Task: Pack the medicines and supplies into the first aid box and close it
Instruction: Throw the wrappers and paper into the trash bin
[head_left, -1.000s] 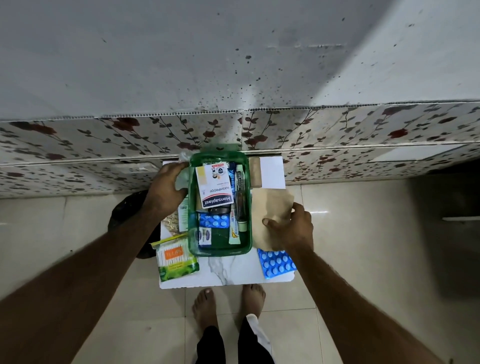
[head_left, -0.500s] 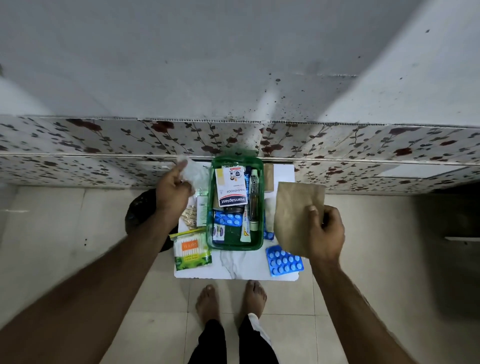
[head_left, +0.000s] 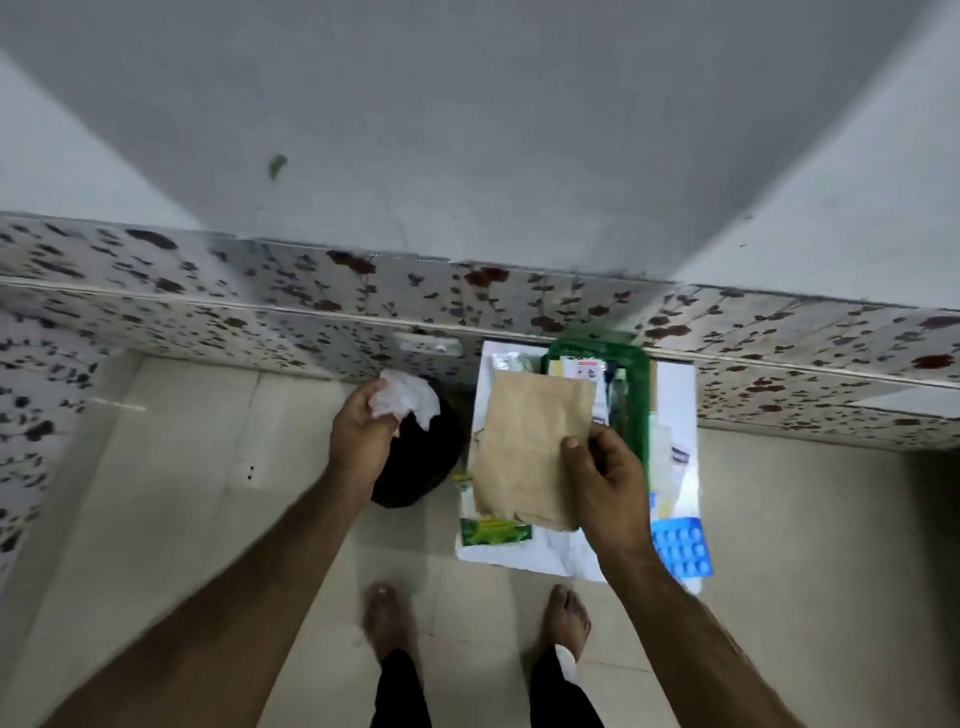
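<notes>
Over box: R hand (head_left: 605, 480) pinches paper bag (head_left: 530, 452) at its right edge, bag held above green box (head_left: 636, 364).
Bag axis: long side runs near-to-far, covers box's left half.
L hand (head_left: 361, 434): clenched on white wad (head_left: 408, 400), left of box, above dark bin (head_left: 421, 467).
Nearer hand: R; box lies just below and beyond it.
Judgement: lower bag straight in.

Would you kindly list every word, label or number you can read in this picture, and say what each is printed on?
None can be read.
White carton in the green box: red mark and print, blurred.
Green packet: print blurred, mostly behind the brown bag.
Blue blister strip: no text visible.
</notes>
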